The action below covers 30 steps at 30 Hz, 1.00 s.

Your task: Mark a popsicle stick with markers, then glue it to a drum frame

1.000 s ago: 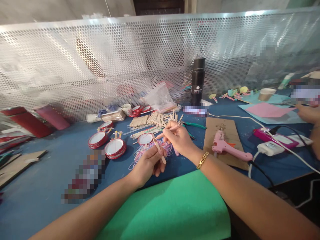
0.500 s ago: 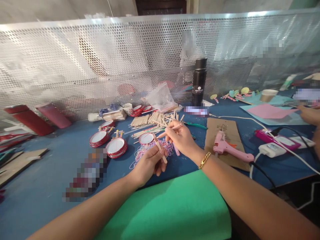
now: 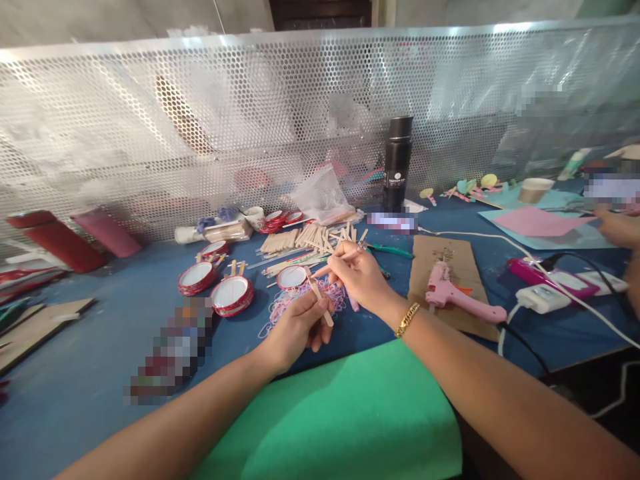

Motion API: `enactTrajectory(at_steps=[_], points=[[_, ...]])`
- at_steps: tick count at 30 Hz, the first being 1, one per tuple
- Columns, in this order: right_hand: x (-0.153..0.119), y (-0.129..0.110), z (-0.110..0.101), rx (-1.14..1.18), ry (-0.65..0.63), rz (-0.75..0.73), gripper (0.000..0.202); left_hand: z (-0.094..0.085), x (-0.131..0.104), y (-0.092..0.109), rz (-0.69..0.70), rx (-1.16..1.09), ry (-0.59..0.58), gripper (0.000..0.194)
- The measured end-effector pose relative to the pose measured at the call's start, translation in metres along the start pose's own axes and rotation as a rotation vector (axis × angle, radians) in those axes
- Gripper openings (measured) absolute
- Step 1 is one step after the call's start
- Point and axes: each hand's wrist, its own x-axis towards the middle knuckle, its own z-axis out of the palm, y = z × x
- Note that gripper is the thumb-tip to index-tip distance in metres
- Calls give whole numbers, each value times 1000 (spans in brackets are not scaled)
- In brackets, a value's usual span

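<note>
My left hand (image 3: 305,320) is closed on a pale wooden craft stick (image 3: 320,301), its fingers wrapped round the lower half. The stick's upper end sticks out, tilted up to the left. In a pinch, my right hand (image 3: 361,277) holds a slim pinkish pen (image 3: 323,271), with its point at the stick's upper end. Whether the point touches the wood I cannot tell. Below and behind both hands lies a tangle of pink and purple rubber bands (image 3: 283,307). Just beyond it is a small round drum with a white top and red rim (image 3: 291,277).
More red-rimmed drums (image 3: 233,295) stand to the left, and loose craft sticks (image 3: 310,237) are heaped behind. A pink glue gun (image 3: 457,297) rests on cardboard (image 3: 420,267). Green sheet (image 3: 340,420) lies in front. A black bottle (image 3: 399,167) stands near the mesh; a co-worker's hand (image 3: 617,227) is far right.
My right hand has shifted slightly left and down, bringing the pen's point closer to the stick's upper end. My left hand and the stick have hardly moved.
</note>
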Motion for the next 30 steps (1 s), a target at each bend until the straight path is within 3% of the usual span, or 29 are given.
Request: enactTrajectory(at_steps=[30], points=[[1,1,0,-36,8,-22,23,-1,0,-2,-8,12,-6,34]])
